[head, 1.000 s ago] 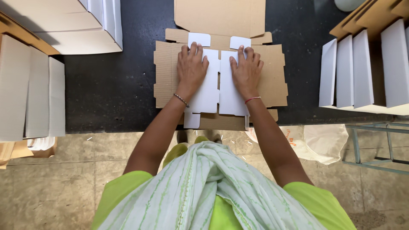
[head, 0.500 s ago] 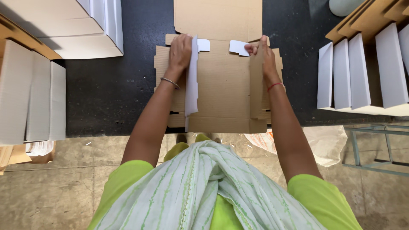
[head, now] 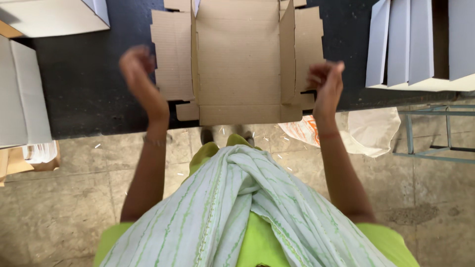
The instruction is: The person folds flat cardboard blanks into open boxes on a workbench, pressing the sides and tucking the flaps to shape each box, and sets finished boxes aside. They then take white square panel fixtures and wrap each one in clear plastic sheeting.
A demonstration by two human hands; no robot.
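A brown cardboard box blank [head: 240, 59] lies on the black table [head: 89, 84] in front of me. Its two inner side panels stand up along the creases, and the outer flaps lie flat. My left hand [head: 137, 69] hovers blurred just left of the blank's left flap, fingers loosely curled and holding nothing. Over the table's front edge, my right hand [head: 324, 81] is beside the right flap, fingers curled in and close to the cardboard's edge. No grip on the cardboard shows.
Flat white boxes stand on edge at the right [head: 410, 44], and more white boxes sit at the left [head: 20, 94] and top left [head: 54, 17]. A plastic bag [head: 371, 131] and a metal frame [head: 435, 133] sit on the stone floor below the table edge.
My hands first pressed the white flaps flat, then lifted the side panels. Now both hands have let go and pulled back toward me, and the panels stay standing.
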